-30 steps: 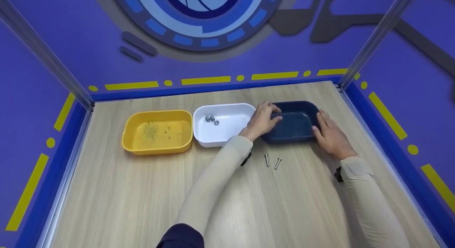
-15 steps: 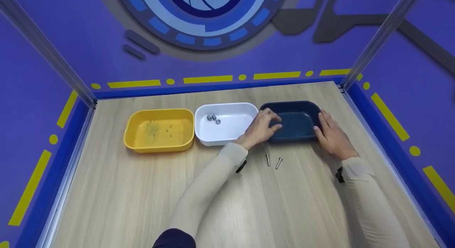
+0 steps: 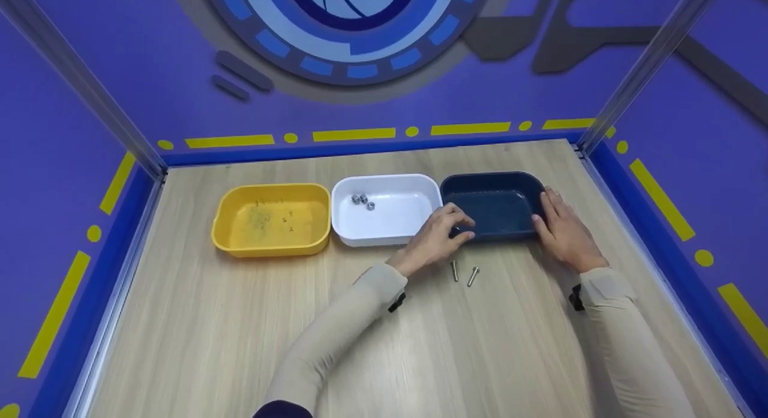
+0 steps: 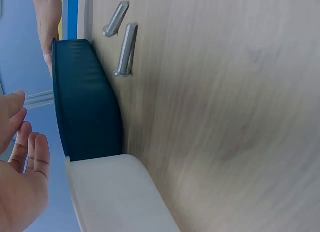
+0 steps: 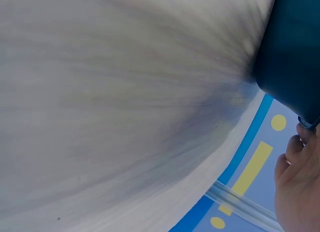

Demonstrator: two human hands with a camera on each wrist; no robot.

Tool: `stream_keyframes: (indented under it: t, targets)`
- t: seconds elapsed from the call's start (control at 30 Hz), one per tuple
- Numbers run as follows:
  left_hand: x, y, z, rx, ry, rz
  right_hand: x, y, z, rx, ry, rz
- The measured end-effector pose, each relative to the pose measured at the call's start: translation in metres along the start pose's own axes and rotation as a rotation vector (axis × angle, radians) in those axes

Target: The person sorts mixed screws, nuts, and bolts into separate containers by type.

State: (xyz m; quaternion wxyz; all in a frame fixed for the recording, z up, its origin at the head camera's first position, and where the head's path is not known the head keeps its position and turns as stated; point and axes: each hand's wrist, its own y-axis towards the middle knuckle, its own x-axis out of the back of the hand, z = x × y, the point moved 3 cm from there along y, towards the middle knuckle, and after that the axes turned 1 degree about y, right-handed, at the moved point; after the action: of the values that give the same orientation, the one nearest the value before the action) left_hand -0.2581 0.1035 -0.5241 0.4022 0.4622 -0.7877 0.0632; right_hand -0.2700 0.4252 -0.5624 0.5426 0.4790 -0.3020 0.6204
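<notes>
A dark blue tray [image 3: 497,208] stands at the right end of a row of three trays. Over its front left corner hovers my left hand [image 3: 433,237], fingers loosely bent and apart from the thumb. Nothing shows between the fingers of that hand [image 4: 25,182] in the left wrist view. My right hand [image 3: 569,235] lies with extended fingers along the tray's right side, thumb at the rim. Two metal bolts [image 3: 455,271] lie on the table in front of the dark tray; the left wrist view shows both bolts [image 4: 126,49] close up.
Beside the dark tray is a white tray [image 3: 414,202] with several metal nuts [image 3: 363,199] in its left part. A yellow tray [image 3: 240,244] with small dark specks stands at the left. Blue-purple panels [image 3: 138,106] enclose the wooden table [image 3: 240,328] at the back and sides.
My left hand has moved from the dark tray's left side toward its front left corner. My right hand stays at the tray's right side. The camera view has shifted slightly.
</notes>
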Motion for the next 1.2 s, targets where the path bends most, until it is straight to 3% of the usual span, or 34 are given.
stream_keyframes:
  t: [0.17, 0.6, 1.2]
  targets:
    - [-0.007, -0.009, -0.002, -0.049, 0.001, 0.007, -0.002, -0.002, -0.002, -0.013, -0.018, 0.005]
    - [-0.02, -0.027, 0.007, -0.044, -0.014, 0.068, -0.001, 0.0, -0.003, -0.051, -0.015, 0.044]
    - [-0.033, -0.037, 0.032, -0.026, 0.09, 0.271, -0.001, -0.001, -0.002, -0.031, -0.007, 0.024]
